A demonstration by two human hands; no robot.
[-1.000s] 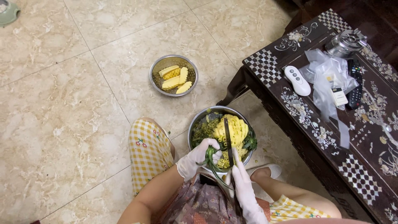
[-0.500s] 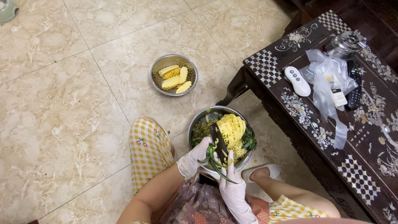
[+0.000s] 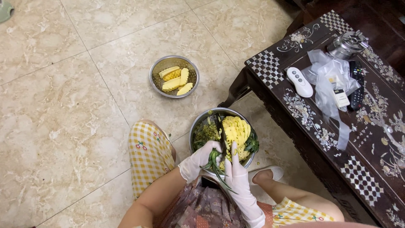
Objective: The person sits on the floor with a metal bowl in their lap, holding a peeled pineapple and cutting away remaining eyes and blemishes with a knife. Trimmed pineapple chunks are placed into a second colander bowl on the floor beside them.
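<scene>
Since the earlier frame my right hand (image 3: pixel 237 175) has slid up against the peeled pineapple (image 3: pixel 236 131), gripping the knife (image 3: pixel 220 126). Low centre of frame, my left hand (image 3: pixel 198 160) clasps the leafy crown; the fruit's long axis runs upward over the steel bowl (image 3: pixel 198 126).

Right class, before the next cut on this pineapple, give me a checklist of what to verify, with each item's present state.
1. Both hands gloved: left hand and right hand wear white gloves. Ok.
2. Pineapple sits over the metal bowl, peeled and yellow. Ok.
3. Leafy crown gripped: both hands close around it. Ok.
4. Knife lies against the fruit; which hand holds its handle: cannot tell.
5. Fingers clear of the blade: the right hand's finger rests on the fruit beside it. Cannot tell.
6. Second bowl with cut slices stands apart on the floor. Ok.
</scene>
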